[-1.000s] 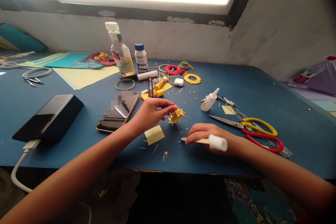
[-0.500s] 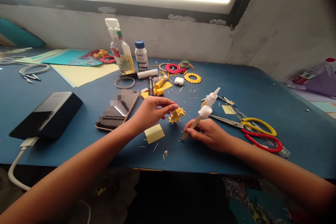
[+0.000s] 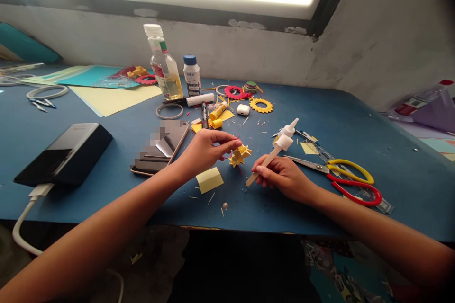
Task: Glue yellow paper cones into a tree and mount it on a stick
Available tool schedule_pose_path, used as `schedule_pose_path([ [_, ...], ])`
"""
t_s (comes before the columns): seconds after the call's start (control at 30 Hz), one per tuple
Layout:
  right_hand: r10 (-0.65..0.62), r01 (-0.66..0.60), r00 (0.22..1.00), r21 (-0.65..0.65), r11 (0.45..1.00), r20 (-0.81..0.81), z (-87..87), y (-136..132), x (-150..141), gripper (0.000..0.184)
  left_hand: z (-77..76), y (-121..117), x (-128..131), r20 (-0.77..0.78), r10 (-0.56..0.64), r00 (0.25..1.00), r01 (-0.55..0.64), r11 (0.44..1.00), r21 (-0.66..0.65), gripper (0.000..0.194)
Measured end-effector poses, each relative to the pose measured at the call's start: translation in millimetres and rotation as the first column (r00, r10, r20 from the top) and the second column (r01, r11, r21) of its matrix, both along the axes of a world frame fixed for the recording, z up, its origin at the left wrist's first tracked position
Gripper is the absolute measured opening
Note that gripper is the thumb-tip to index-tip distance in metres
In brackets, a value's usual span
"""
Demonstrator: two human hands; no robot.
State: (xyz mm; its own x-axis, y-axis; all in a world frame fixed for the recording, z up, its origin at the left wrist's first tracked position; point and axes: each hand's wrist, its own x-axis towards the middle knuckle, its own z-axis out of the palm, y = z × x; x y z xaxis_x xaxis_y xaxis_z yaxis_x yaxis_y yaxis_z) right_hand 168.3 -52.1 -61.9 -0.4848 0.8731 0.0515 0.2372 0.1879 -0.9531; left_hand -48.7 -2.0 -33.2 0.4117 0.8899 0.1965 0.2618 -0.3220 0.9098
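Observation:
My left hand (image 3: pixel 212 149) pinches a yellow spiky folded-paper ornament (image 3: pixel 240 154) from above, thumb and fingers closed at its top; a bit of red string shows around it. My right hand (image 3: pixel 280 175) is closed around a flat wooden craft stick (image 3: pixel 265 164). The stick slants, its lower tip near the desktop beside a small clear smear. At its upper end sits a white cap-like piece (image 3: pixel 284 142). Behind that stands a white nozzle bottle (image 3: pixel 289 128), partly hidden. A folded pale yellow paper (image 3: pixel 209 180) and a small round bead (image 3: pixel 225 206) lie close by.
Scissors with yellow and red handles (image 3: pixel 350 180) lie right of my right hand. A phone (image 3: pixel 163 147) and black power bank (image 3: pixel 64 154) are on the left. Behind stand an oil-coloured bottle (image 3: pixel 165 73), a blue-capped bottle (image 3: pixel 192 75) and a yellow paper ring (image 3: pixel 261 105).
My right hand has shifted slightly right and up, and the craft stick with its white end now leans further right. My left hand and the paper ornament stay nearly still.

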Motion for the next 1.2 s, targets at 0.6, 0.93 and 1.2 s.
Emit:
schedule_pose_path([
  [0.6, 0.117, -0.209, 0.958, 0.358, 0.910, 0.260, 4.3, -3.2, 2.0, 0.014, -2.4, 2.2, -0.8, -0.005, 0.001, 1.000, -0.001, 1.000, 0.006, 0.027],
  [0.93, 0.047, -0.128, 0.982, 0.459, 0.879, 0.183, 9.5, -3.7, 7.7, 0.012, -2.3, 3.0, -0.7, 0.001, -0.002, 1.000, 0.002, 1.000, 0.008, 0.026],
  [1.2, 0.077, -0.208, 0.975, 0.734, 0.647, 0.209, 24.0, -6.6, 17.5, 0.020, -3.1, 2.8, -1.7, -0.003, -0.002, 1.000, 0.001, 1.000, -0.019, 0.028],
])
